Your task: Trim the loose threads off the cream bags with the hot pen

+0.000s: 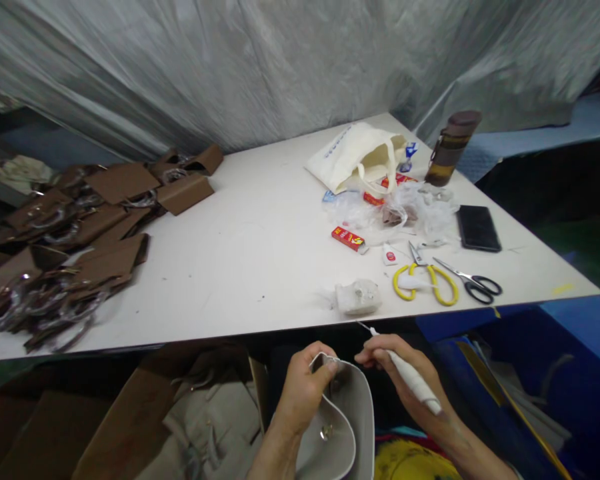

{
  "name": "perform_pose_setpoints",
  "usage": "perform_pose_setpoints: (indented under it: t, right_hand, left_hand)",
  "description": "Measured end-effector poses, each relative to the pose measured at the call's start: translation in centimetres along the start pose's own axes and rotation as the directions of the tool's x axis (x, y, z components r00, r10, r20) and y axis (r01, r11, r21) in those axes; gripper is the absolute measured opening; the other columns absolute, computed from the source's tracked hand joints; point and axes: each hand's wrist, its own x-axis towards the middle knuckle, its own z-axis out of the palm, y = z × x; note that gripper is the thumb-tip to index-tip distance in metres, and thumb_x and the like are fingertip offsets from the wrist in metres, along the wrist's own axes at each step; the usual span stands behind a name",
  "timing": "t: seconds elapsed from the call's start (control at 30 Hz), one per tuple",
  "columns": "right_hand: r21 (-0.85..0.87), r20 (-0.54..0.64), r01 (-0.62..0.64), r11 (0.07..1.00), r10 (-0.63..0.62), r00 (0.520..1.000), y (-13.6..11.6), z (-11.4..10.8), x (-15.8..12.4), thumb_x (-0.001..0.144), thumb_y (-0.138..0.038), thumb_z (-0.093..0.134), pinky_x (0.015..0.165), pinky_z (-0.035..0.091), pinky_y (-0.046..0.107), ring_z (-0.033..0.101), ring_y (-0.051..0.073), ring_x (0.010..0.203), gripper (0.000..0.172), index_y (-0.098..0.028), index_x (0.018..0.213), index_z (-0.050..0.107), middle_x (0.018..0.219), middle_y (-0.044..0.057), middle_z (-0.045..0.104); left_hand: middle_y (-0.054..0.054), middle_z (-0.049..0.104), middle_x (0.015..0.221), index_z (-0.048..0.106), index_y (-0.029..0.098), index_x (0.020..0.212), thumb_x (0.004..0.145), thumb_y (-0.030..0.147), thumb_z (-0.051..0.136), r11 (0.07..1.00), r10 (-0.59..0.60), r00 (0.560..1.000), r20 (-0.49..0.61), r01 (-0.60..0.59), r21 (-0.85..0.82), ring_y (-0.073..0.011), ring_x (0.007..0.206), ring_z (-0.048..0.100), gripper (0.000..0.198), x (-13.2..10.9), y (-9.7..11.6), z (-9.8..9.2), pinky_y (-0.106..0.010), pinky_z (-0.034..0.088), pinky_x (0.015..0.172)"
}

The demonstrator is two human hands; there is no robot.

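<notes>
My left hand (303, 383) pinches the upper rim of a light grey bag (363, 407) below the table's front edge. The bag's mouth gapes toward me, and a small shiny metal fitting shows on its curved flap. In my right hand (400, 357) is a white-handled awl (415, 380), its handle seemingly wrapped and its thin metal tip pointing up and left. That tip is apart from the bag, just short of a whitish block (357, 297) with wispy fibres at the table's front edge.
On the white table (250, 247) lie yellow-handled scissors (445, 287), black-handled scissors (483, 288), a phone (479, 228), a bottle (450, 150), a cloth tote (347, 157) and plastic wrappings. Brown bags (120, 183) are heaped left. Below, a box (115, 413) holds grey bags (220, 413).
</notes>
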Motion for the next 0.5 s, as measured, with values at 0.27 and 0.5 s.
perform_pose_setpoints:
  t: [0.27, 0.5]
  right_hand:
    - [-0.317, 0.184, -0.008, 0.948, 0.070, 0.980, 0.0, 1.0, -0.3, 0.093, -0.031, 0.075, 0.078, 0.049, 0.027, 0.066, 0.017, 0.087, 0.018, -0.026, 0.108, 0.066, 0.099, 0.000, 0.070]
    - [-0.473, 0.286, 0.022, 0.881, 0.130, 0.949, 0.1, 2.0, 0.2, 0.094, -0.039, 0.074, 0.070, 0.046, 0.026, 0.065, 0.018, 0.079, 0.016, -0.026, 0.101, 0.070, 0.089, 0.001, 0.067]
  left_hand:
    - [-0.001, 0.066, 0.074, 0.071, 0.017, 0.081, 0.080, 0.032, 0.069, 0.991, 0.020, 0.998, -0.067, -0.011, 0.131, -0.0195, 0.074, 0.057, 0.015, -1.6, 0.3, 0.6, -0.029, 0.043, 0.070]
    - [0.002, 0.064, 0.076, 0.065, 0.019, 0.085, 0.071, 0.018, 0.070, 0.990, 0.067, 0.990, -0.123, -0.051, 0.134, -0.0172, 0.074, 0.055, 0.015, -2.8, 0.9, 0.4, -0.026, 0.043, 0.067]
